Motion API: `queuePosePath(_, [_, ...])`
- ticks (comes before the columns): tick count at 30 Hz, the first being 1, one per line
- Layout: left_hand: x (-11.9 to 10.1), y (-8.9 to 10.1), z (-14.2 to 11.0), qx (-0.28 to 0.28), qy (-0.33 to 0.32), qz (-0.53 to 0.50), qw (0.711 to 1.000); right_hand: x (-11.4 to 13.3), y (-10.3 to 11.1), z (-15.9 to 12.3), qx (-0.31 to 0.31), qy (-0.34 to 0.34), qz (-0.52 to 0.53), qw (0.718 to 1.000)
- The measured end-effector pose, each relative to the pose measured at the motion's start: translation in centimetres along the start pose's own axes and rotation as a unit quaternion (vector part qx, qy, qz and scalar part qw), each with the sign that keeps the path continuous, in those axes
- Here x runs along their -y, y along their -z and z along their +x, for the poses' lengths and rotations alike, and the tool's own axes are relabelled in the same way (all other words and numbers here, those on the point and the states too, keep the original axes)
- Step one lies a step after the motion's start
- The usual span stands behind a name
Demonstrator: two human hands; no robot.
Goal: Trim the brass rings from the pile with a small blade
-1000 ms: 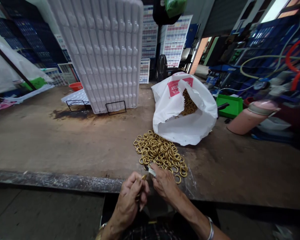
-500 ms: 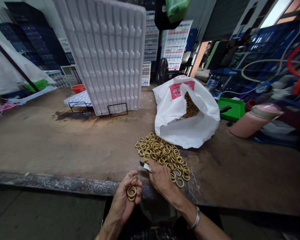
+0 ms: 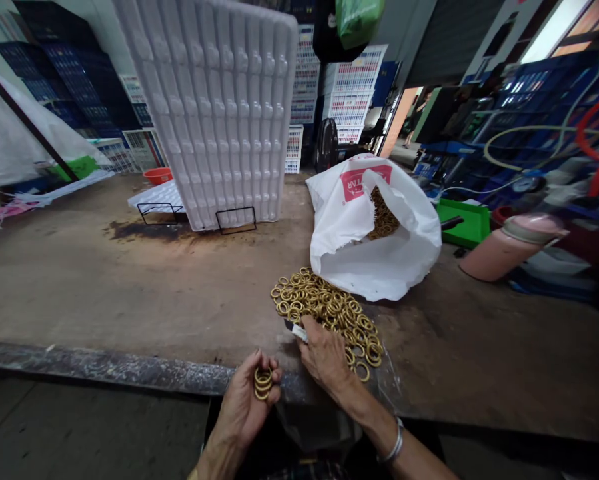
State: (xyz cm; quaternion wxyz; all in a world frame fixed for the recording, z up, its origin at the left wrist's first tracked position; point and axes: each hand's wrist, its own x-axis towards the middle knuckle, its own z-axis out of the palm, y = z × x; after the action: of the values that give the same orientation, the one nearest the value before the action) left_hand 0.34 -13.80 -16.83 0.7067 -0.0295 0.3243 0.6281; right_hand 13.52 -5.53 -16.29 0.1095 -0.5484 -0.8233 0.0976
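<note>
My left hand (image 3: 249, 393) is palm up at the table's front edge, fingers curled round several brass-coloured rings (image 3: 262, 384) that lie overlapped in a short row. To its right, my right hand (image 3: 326, 357) reaches over the near side of a loose pile of the same rings (image 3: 324, 303). A small utility knife (image 3: 297, 331) with a white body and dark tip is gripped in this hand, pointing left. The fingertips are partly hidden, so I cannot tell whether they also touch a ring.
Behind the pile, a torn white sack (image 3: 379, 267) holds more rings. A ribbed plastic tray (image 3: 219, 120) leans upright in a wire stand (image 3: 236, 219). At the right are a green tray (image 3: 463, 222) and a pink bottle (image 3: 509, 248). An orange bowl (image 3: 158, 176) sits at the back left.
The left fingers have closed in, and the rings there now lie in a neater overlapped row. My right hand with the knife has shifted slightly to the right in view.
</note>
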Motion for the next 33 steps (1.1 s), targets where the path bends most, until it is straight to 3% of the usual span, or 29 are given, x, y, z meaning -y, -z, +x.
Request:
queuePosePath(10, [0.1, -0.2, 0.0, -0.013, -0.001, 0.003, 1.0, 0.0, -0.4, 1.2, 0.028, 0.01, -0.044, 0.999])
queuePosePath(15, [0.3, -0.4, 0.3, -0.019, -0.009, 0.071, 0.997, -1.1, 0.1, 1.0, -0.023, 0.018, 0.09, 0.995])
queuePosePath(18, [0.4, -1.2, 1.0, -0.008, -0.037, 0.147, 0.988, -1.4, 0.6, 1.2, -0.044, -0.02, 0.258, 0.965])
queuePosePath(21, [0.5, -2.3, 1.9, -0.004, -0.059, 0.199, 0.978, -1.6, 0.7, 1.5, -0.049, -0.047, 0.429, 0.901])
queuePosePath(28, [1.7, -3.8, 3.2, 0.014, -0.098, 0.264, 0.959, -1.2, -0.1, 0.7, 0.002, -0.101, 0.587, 0.803])
queuePosePath(30, [1.9, -4.0, 3.3, 0.014, -0.116, 0.284, 0.952, -1.0, -0.2, 0.4, 0.018, -0.102, 0.601, 0.793])
queuePosePath(33, [2.0, -4.1, 3.6, -0.004, -0.138, 0.314, 0.939, -0.9, -0.3, 0.2, 0.028, -0.094, 0.566, 0.819])
